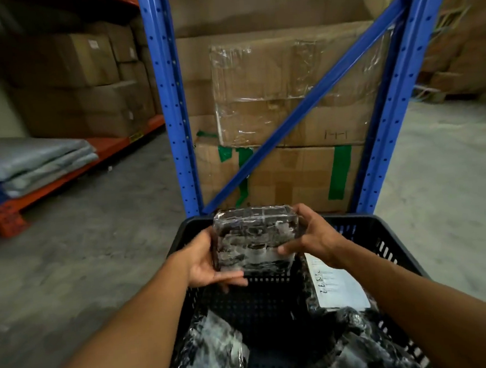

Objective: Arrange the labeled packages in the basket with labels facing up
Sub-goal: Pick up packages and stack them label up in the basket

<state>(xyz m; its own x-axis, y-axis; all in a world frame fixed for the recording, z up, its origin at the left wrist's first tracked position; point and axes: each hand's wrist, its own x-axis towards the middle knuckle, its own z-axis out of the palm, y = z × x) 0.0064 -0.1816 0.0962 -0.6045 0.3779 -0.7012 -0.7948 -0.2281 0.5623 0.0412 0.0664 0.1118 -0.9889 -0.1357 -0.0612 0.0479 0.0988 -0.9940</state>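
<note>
A dark package wrapped in shiny clear plastic (pixel 254 237) is held above the far end of the black slotted basket (pixel 383 231). My left hand (pixel 207 261) grips its left side and lower edge. My right hand (pixel 308 234) grips its right side. No label shows on the face turned toward me. Inside the basket, a package with a white label (pixel 338 286) facing up lies at the right. Another plastic-wrapped package (pixel 219 349) lies at the near left, and a dark wrapped one (pixel 362 345) at the near right.
A blue shelving rack (pixel 173 102) with a diagonal brace stands just behind the basket, filled with taped cardboard boxes (pixel 273 95). To the left, an orange low shelf (pixel 63 179) carries more boxes and folded grey bags (pixel 39 160). Concrete floor lies on both sides.
</note>
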